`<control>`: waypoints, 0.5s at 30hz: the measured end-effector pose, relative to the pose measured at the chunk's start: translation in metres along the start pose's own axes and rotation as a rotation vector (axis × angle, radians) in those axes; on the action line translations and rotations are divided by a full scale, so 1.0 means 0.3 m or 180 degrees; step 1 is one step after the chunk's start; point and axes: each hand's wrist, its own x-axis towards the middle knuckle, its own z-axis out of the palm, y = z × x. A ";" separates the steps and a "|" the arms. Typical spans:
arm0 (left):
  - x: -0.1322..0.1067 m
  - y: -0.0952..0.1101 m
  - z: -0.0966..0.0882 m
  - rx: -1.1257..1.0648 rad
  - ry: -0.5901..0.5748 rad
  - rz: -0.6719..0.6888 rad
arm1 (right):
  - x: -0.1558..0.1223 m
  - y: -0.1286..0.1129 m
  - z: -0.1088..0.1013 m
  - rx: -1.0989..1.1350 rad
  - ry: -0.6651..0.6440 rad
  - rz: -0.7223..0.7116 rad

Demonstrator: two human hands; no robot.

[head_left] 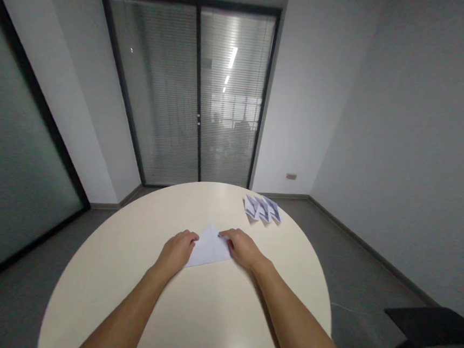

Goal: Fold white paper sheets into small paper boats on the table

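A white sheet of paper (210, 248), folded into a triangular shape with its point away from me, lies on the round cream table (127, 251). My left hand (177, 251) rests on its left edge with fingers curled and pressed down. On the paper's right edge lies my right hand (242, 247), fingertips pinched at the fold near the top point. Both hands touch the paper, which stays flat on the table.
Three folded paper pieces (262, 208) with dark printed sides lie in a row at the table's far right. A dark chair (433, 327) with something red on it stands at the lower right. Glass doors with blinds (190, 94) are beyond the table.
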 end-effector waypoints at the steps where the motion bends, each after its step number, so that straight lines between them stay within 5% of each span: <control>1: 0.001 0.001 0.000 0.0018 -0.0008 -0.0045 | 0.000 0.000 -0.001 -0.0024 -0.0001 0.0025; 15: 0.006 -0.004 0.002 0.0213 -0.0025 -0.0251 | 0.001 0.009 -0.014 -0.0141 -0.0025 0.0306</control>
